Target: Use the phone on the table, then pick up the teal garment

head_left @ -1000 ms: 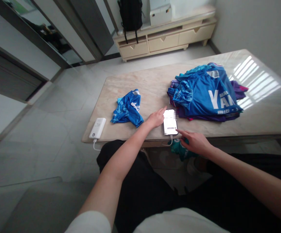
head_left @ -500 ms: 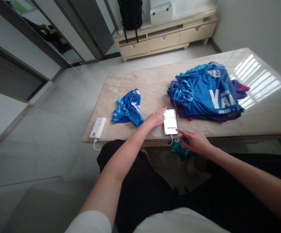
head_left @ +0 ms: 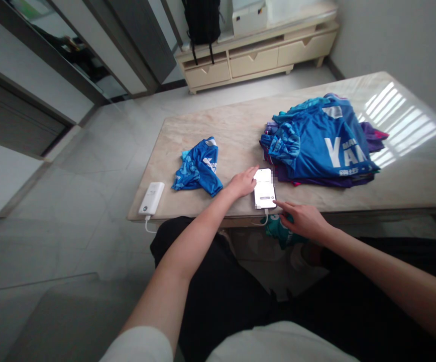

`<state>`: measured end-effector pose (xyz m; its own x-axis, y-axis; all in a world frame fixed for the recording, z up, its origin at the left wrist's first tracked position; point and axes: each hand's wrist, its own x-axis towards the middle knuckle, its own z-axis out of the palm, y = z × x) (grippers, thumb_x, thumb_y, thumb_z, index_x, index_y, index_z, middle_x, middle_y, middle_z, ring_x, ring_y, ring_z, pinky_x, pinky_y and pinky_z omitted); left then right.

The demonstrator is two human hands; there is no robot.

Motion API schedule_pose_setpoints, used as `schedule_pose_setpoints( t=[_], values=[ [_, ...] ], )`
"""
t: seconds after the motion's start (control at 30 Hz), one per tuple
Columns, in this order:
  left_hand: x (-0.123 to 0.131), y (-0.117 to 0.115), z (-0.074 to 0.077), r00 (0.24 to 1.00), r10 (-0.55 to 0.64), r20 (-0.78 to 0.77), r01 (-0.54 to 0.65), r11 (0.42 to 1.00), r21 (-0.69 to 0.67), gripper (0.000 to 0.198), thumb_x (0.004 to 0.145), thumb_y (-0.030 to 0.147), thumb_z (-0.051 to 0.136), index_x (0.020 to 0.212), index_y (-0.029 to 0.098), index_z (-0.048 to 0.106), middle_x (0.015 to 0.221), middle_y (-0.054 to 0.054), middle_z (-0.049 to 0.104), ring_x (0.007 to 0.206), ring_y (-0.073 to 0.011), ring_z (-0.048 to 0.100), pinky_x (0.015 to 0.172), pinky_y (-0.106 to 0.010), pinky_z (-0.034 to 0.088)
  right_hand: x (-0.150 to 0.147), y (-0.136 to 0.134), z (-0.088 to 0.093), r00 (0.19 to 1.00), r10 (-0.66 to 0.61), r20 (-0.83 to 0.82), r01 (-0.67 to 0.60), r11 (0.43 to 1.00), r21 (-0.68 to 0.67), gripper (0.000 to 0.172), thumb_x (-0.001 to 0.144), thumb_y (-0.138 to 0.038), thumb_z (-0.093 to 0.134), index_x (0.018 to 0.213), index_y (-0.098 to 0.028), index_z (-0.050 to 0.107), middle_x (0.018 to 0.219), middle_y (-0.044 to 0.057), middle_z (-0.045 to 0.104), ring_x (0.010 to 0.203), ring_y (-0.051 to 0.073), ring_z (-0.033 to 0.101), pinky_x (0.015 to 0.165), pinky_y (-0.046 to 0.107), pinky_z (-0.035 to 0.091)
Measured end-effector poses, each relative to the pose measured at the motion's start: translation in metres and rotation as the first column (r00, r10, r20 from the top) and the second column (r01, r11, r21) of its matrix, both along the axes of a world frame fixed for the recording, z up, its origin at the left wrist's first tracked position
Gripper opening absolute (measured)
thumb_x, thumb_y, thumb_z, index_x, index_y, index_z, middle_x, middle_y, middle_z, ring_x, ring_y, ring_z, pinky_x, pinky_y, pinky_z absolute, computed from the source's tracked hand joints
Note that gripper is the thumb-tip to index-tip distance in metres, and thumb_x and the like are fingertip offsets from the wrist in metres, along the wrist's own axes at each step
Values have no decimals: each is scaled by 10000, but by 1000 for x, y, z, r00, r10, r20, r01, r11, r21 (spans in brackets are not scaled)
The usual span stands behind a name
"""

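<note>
A lit smartphone (head_left: 264,188) lies near the front edge of the marble table (head_left: 240,130), with a white cable plugged into its near end. My left hand (head_left: 242,183) rests at the phone's left edge, fingers stretched out and touching it. My right hand (head_left: 303,220) sits at the table's front edge, its forefinger pointing at the phone's near right corner and the other fingers curled. A teal cloth (head_left: 278,232) hangs below the table under that hand.
A crumpled blue jersey (head_left: 198,168) lies left of the phone. A stack of blue and purple jerseys (head_left: 318,141) sits to the right. A white power bank (head_left: 151,198) lies at the table's left front corner. A low drawer cabinet (head_left: 255,55) stands at the far wall.
</note>
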<state>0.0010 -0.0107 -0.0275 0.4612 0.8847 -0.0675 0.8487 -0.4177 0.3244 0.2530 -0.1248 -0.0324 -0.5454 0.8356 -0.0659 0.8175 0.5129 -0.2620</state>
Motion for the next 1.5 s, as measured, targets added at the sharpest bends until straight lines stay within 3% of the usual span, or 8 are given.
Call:
schedule_pose_setpoints(
  t=[0.2, 1.5],
  values=[
    [-1, 1, -3, 1000, 1, -1, -1, 1000, 10, 615, 957, 182, 385, 1570, 147, 360, 1614, -113, 432, 1469, -200, 441, 1222, -341, 360, -1, 1, 2, 1000, -7, -14, 7, 999, -37, 577, 972, -380, 475, 1540, -278, 463, 1248, 58, 733, 857, 226, 730, 611, 278, 409],
    [-1, 2, -6, 999, -22, -37, 23, 999, 30, 612, 945, 127, 370, 1556, 99, 356, 1613, -140, 426, 1480, -209, 425, 1225, -340, 353, -3, -1, 3, 1000, -21, 10, 21, 1000, -16, 570, 985, -396, 447, 1546, -294, 465, 1262, 59, 727, 838, 232, 732, 620, 292, 435]
  ],
)
